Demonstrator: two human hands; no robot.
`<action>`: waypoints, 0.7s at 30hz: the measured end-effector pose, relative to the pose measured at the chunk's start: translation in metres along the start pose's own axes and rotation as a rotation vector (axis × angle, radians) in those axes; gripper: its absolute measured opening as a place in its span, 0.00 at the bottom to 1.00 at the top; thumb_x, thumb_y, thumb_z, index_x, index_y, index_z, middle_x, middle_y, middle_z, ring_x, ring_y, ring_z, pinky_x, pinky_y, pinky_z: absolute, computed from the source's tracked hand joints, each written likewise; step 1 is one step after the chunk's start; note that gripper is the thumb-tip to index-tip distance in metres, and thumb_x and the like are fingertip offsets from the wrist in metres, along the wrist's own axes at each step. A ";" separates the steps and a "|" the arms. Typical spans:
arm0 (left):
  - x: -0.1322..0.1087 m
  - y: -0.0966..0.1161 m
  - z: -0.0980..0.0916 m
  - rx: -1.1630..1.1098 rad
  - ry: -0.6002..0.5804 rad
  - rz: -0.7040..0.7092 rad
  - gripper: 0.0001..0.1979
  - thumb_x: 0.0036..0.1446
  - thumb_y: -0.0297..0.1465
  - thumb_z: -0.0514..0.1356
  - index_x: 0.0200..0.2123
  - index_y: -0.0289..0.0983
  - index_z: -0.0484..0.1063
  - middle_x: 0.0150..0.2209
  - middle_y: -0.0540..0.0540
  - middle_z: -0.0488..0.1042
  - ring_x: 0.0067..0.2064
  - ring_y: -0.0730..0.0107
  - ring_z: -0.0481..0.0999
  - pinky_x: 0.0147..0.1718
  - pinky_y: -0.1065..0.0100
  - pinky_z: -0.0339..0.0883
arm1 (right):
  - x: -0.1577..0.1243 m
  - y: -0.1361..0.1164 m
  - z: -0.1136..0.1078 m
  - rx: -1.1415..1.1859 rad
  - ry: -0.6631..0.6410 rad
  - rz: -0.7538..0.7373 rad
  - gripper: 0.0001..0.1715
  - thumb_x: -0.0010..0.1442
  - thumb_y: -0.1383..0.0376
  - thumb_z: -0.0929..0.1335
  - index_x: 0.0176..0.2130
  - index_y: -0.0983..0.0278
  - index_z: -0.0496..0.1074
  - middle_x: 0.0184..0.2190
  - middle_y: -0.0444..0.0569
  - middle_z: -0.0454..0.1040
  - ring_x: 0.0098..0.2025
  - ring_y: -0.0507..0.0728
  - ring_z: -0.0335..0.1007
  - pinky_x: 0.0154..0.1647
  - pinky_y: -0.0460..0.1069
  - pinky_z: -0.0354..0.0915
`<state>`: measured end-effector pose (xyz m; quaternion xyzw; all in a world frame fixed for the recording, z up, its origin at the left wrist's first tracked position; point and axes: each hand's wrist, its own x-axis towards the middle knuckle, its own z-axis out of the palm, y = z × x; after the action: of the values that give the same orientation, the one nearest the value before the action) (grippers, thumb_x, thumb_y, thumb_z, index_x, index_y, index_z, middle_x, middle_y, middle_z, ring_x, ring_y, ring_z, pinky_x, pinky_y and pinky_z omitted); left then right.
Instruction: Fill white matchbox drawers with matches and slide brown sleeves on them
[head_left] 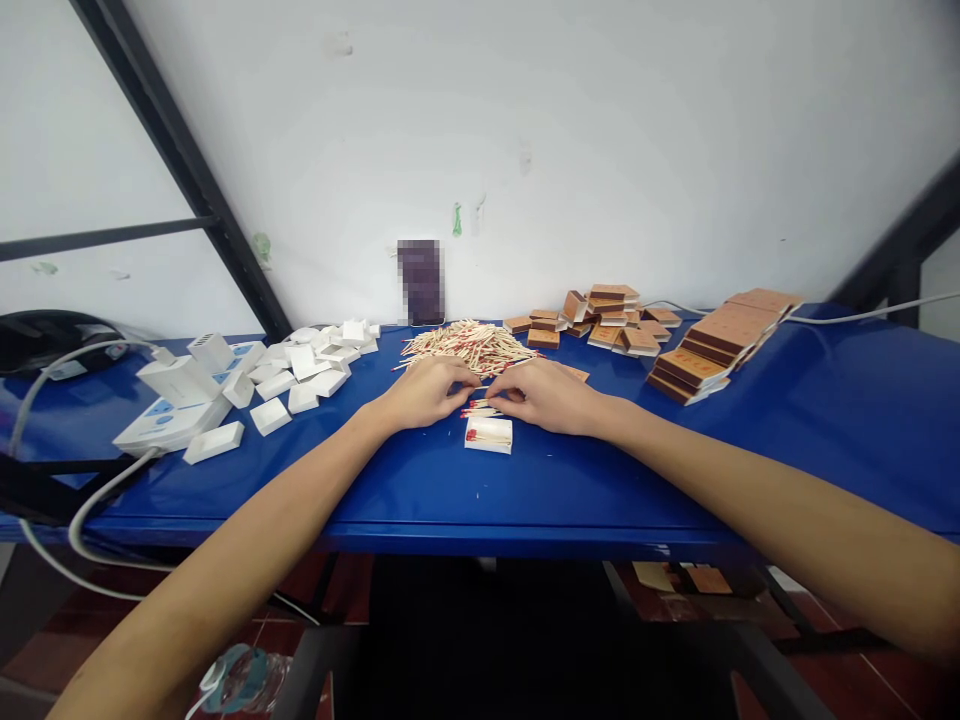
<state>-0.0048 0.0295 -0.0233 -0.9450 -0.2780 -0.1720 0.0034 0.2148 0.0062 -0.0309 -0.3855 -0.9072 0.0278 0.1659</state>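
Both my hands rest on the blue table, knuckles up, fingers curled together over a small bunch of red-tipped matches. My left hand pinches the bunch from the left, my right hand from the right. Just in front of them lies an open white matchbox tray filled with matches. Behind my hands is a loose pile of matches.
White inner trays and larger white boxes are heaped at the left with grey cables. Brown matchbox sleeves and stacked brown sleeves lie at the right. A dark blurred object leans on the wall. A plastic bottle sits below.
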 end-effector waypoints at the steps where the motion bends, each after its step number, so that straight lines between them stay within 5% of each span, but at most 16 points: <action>1: 0.000 0.001 0.000 -0.003 -0.006 -0.003 0.12 0.61 0.26 0.55 0.41 0.37 0.79 0.38 0.45 0.79 0.38 0.66 0.75 0.38 0.66 0.67 | 0.000 0.000 0.000 -0.004 0.001 -0.003 0.14 0.65 0.61 0.65 0.40 0.61 0.80 0.30 0.46 0.77 0.32 0.53 0.69 0.32 0.47 0.54; 16: -0.002 -0.002 0.002 -0.166 0.020 -0.077 0.13 0.57 0.25 0.57 0.44 0.36 0.78 0.34 0.48 0.79 0.30 0.73 0.71 0.33 0.70 0.64 | -0.001 -0.003 -0.001 0.045 0.043 0.031 0.13 0.65 0.61 0.65 0.42 0.61 0.78 0.27 0.44 0.76 0.27 0.51 0.65 0.29 0.46 0.51; 21: -0.004 -0.001 0.002 -0.270 0.063 -0.117 0.14 0.57 0.27 0.56 0.45 0.35 0.77 0.33 0.49 0.79 0.28 0.76 0.70 0.31 0.72 0.64 | -0.002 0.000 0.000 0.070 0.011 0.008 0.17 0.68 0.59 0.62 0.45 0.61 0.78 0.37 0.49 0.80 0.36 0.55 0.72 0.35 0.48 0.58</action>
<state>-0.0074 0.0283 -0.0259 -0.9133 -0.3068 -0.2371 -0.1248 0.2159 0.0047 -0.0315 -0.3833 -0.9032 0.0581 0.1841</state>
